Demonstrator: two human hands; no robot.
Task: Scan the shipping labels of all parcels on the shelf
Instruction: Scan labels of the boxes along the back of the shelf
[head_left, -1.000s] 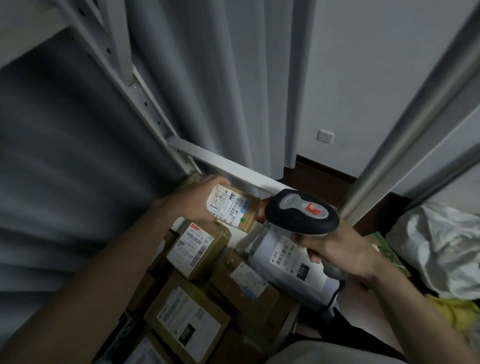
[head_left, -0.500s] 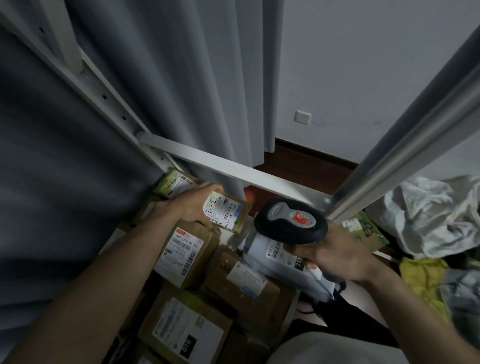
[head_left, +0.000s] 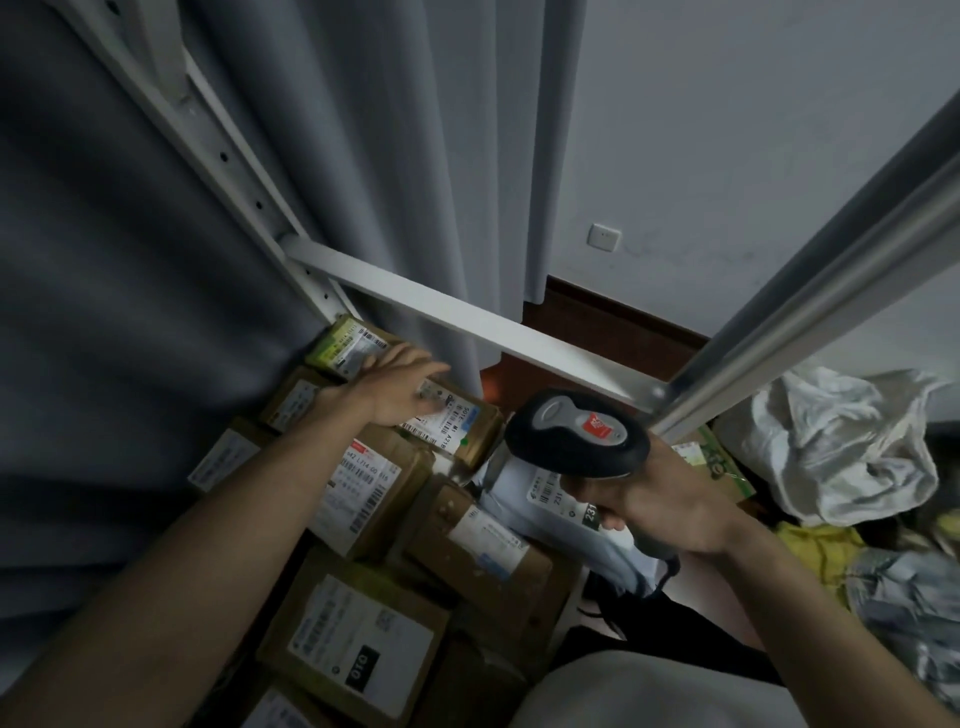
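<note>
The small brown cardboard parcel with a white shipping label now lies back on the shelf pile, under the left hand, whose fingers have straightened and merely rest on it, no longer gripping. A green-labelled box sits just beyond the fingertips. The right hand stays wrapped around the black-and-grey handheld scanner. That label seems done; the next parcel awaits.

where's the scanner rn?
Head view, right of centre: the scanner is in the right hand, above the white bag parcel.
</note>
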